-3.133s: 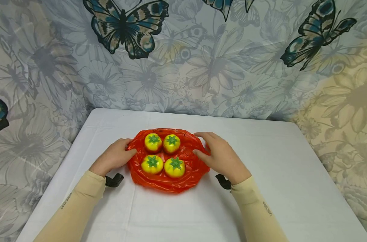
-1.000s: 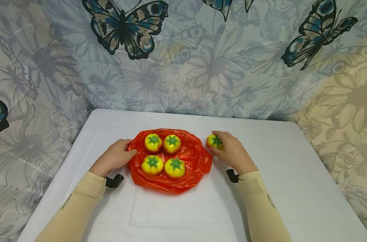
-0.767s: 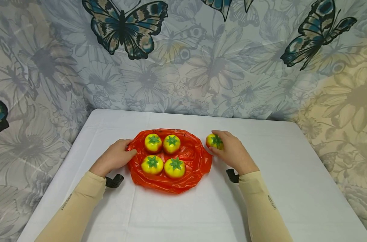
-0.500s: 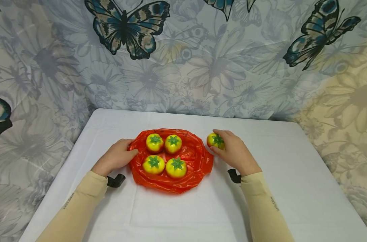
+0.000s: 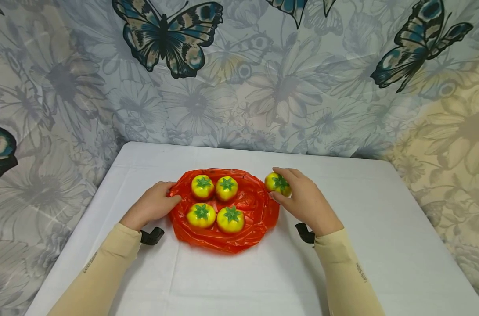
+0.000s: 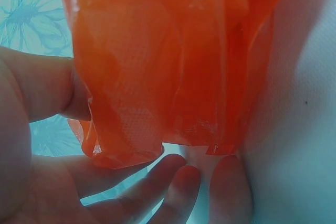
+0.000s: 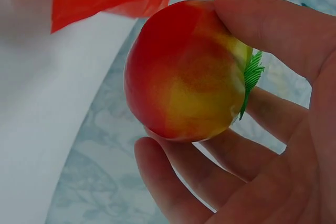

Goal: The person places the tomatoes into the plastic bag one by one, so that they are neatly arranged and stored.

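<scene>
A red plastic bag [image 5: 259, 215] sits with its mouth spread wide on the white table. Inside lie several yellow-red toy tomatoes, such as the front right tomato [image 5: 230, 219], their green star-shaped leaves facing up. My left hand [image 5: 150, 205] pinches the bag's left rim; in the left wrist view the thumb is on one side of the red plastic [image 6: 163, 72] and the fingers on the other. At the bag's right rim, my right hand [image 5: 308, 199] grips another toy tomato [image 7: 184, 74] between thumb and fingers, raised above the table in the right wrist view.
The white cloth-covered table [image 5: 365, 228] reaches back to a wall hanging [image 5: 286, 96] with flowers and butterflies. Black wrist mounts [image 5: 152, 236] stick out from both wrists.
About three seconds ago my right hand was at the bag's right rim with no tomato visible. It then held a tomato right of the bag, and has since moved slightly left. My left hand stays put.
</scene>
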Tool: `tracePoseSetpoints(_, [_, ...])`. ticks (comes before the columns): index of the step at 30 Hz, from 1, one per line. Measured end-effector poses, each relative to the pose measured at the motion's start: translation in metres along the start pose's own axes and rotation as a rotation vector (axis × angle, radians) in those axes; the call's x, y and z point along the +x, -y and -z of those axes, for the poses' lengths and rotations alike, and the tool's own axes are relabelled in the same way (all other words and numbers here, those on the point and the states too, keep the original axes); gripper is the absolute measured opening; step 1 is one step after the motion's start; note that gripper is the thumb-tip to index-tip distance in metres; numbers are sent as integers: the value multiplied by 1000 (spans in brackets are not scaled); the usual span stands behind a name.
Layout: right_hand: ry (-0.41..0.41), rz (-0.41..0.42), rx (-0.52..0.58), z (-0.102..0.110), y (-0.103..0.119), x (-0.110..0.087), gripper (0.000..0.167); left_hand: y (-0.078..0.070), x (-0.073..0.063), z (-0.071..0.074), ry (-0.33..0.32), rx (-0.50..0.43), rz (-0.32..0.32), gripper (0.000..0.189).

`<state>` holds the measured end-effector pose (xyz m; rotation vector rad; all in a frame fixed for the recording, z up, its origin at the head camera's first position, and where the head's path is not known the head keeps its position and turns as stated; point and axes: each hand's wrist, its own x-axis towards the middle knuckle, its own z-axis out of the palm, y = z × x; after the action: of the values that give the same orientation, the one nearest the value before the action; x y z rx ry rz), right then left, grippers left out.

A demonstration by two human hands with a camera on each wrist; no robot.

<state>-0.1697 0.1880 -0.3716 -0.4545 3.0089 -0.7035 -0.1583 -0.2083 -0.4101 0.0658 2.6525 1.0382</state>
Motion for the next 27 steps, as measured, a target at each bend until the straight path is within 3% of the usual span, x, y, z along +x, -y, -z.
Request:
tracePoseSetpoints(11, [13, 72, -3, -8, 23, -5, 68, 0, 1, -1, -14, 19, -5, 53])
tracePoseSetpoints(27, [51, 111, 0, -22, 38, -6, 70, 1, 1, -1, -13, 24, -1, 53])
